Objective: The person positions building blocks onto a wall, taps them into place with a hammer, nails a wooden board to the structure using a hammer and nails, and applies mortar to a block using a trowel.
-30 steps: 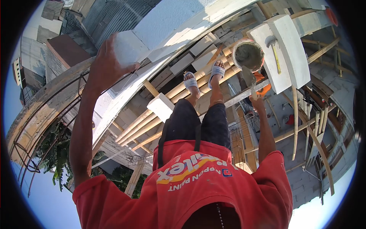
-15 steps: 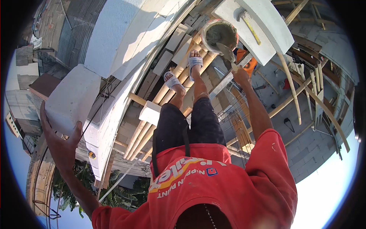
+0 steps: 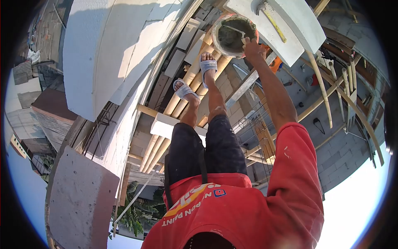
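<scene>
My right hand is closed around the handle of a trowel, whose metal part reaches into a bucket of wet grey mortar. The blade is mostly sunk in the mortar. At the lower left, a pale concrete block with small pits in its face stands tilted and large in view. My left hand does not show; the block or the frame edge hides it.
A hammer with a yellow handle lies on a pale block beside the bucket. My sandalled feet stand on bamboo poles. A block wall runs along the left. Below right lies a lower level with poles and steel bars.
My right hand has moved up to the bucket, and the trowel has gone from its rim into the mortar. The block at left has moved down and turned; my left hand has left view.
</scene>
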A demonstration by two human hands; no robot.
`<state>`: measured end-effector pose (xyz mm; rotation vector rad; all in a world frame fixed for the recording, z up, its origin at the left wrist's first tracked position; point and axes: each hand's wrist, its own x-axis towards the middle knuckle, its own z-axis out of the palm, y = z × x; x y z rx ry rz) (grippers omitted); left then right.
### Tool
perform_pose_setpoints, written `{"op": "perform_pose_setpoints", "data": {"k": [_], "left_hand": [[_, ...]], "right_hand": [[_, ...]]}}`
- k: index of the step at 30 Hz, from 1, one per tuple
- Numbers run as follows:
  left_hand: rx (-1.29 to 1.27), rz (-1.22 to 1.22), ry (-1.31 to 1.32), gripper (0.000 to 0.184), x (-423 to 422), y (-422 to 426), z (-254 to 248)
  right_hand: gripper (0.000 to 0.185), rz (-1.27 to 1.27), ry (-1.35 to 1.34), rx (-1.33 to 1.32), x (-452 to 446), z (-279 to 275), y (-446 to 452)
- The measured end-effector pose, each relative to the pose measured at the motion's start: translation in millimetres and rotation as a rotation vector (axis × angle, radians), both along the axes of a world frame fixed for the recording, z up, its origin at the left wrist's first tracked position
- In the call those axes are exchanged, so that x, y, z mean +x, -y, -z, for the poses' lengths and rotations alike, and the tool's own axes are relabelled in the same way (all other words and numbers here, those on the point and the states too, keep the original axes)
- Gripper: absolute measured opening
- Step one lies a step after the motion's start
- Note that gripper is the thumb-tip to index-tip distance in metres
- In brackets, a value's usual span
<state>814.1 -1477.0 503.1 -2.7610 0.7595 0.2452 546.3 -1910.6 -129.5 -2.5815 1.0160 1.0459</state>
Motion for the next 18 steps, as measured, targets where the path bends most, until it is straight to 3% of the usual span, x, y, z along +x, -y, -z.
{"op": "perform_pose_setpoints", "data": {"k": [4,9,13,18], "left_hand": [[-0.172,-0.255,-0.43,0.121,-42.5,49.5,57.8],[-0.523,-0.734,-0.983,0.128,-91.6,78.2,188.9],[-0.468,-0.577,-0.93,0.113,-119.0,89.8,288.8],[-0.407,-0.419,-0.761,0.101,-132.5,104.1,362.4]], "right_hand": [[0.039,-0.022,-0.008,-0.013,12.0,32.1,-10.0],[0.034,-0.185,0.028,0.003,-7.5,36.0,-27.4],[0.035,-0.072,0.014,0.22,-8.0,32.1,-12.0],[0.04,0.074,-0.014,0.459,-8.9,41.7,-4.1]]}}
